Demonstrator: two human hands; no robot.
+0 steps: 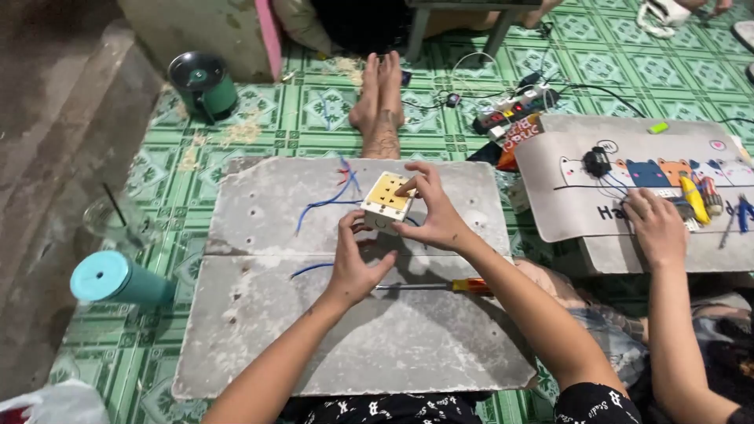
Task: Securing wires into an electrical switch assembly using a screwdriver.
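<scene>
Two hands hold a small socket box above a grey slab.

The left hand (351, 263) cups the square socket box (386, 202) from below, fingers curled; the right hand (433, 213) pinches its yellow face. Beneath the box, the rough, pitted slab (259, 314) lies mostly bare; a screwdriver (440, 286) rests nearer the person, blue wires (323, 200) trail left.

A small white socket box (386, 206) with a yellow face, tilted, is held above the grey surface (353, 345), far of centre, blue wires (326, 200) trailing left.
</scene>
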